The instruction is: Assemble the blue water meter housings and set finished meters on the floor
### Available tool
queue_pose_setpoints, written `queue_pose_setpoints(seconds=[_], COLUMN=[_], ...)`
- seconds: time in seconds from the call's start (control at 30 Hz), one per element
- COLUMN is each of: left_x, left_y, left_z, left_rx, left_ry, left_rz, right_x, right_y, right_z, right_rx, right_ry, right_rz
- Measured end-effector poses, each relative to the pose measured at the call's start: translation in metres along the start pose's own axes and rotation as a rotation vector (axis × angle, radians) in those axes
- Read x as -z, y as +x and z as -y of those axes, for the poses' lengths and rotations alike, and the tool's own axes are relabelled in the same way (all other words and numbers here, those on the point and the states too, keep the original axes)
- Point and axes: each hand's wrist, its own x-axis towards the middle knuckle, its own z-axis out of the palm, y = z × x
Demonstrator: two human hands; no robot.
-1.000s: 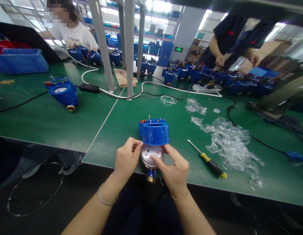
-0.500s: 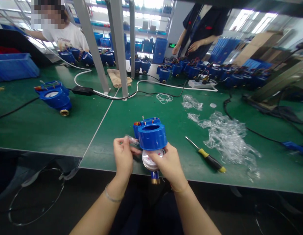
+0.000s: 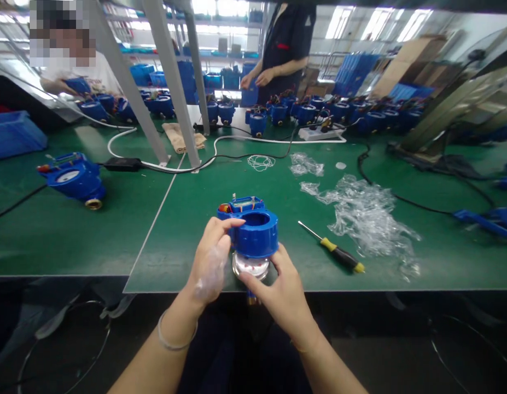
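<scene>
A blue meter housing (image 3: 259, 241) with a round opening stands at the table's front edge. A compartment with a circuit board and coloured wires (image 3: 240, 204) sits behind its ring. In front of and below the ring is a round, silvery, clear-covered dial unit (image 3: 250, 266). My left hand (image 3: 210, 260) is closed at the housing's left side, index finger on the ring's rim, with a crumpled clear plastic bag (image 3: 212, 276) in its palm. My right hand (image 3: 281, 284) grips the dial unit, thumb across its front; its other fingers are partly hidden behind.
A yellow-and-black screwdriver (image 3: 335, 250) lies to the right, beside a heap of clear plastic bags (image 3: 363, 219). Another blue meter (image 3: 75, 178) stands left, with a cable. Metal posts (image 3: 171, 82), a power strip (image 3: 321, 133) and many blue meters stand behind. Two people are across the table.
My left hand has moved up to the ring, its index finger now on the rim and the plastic bag lying in the palm. My right hand still holds the dial unit. The view has shifted.
</scene>
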Motion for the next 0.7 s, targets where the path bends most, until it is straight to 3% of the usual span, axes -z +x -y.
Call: queue_pose_setpoints(seconds=[0.13,0.33,0.5,0.7], left_x=[-0.006,-0.016,-0.025,-0.031], left_y=[0.007,-0.003,-0.026,-0.050], left_z=[-0.004,0.005,0.012,0.027], left_rx=[-0.060,-0.058,-0.132,-0.122], left_ry=[0.242,0.273,0.303,0.264], left_rz=[0.087,0.002,0.057,-0.020], right_x=[0.010,0.007,-0.007,-0.024], right_y=[-0.008,0.008,0.014,-0.002], right_z=[-0.011,-0.036,-0.023,-0.024], right_rx=[-0.049,-0.299,-0.239,-0.242], right_ry=[0.178,0.667,0.685,0.645], right_rz=[0.086,-0.139,-0.110,-0.112])
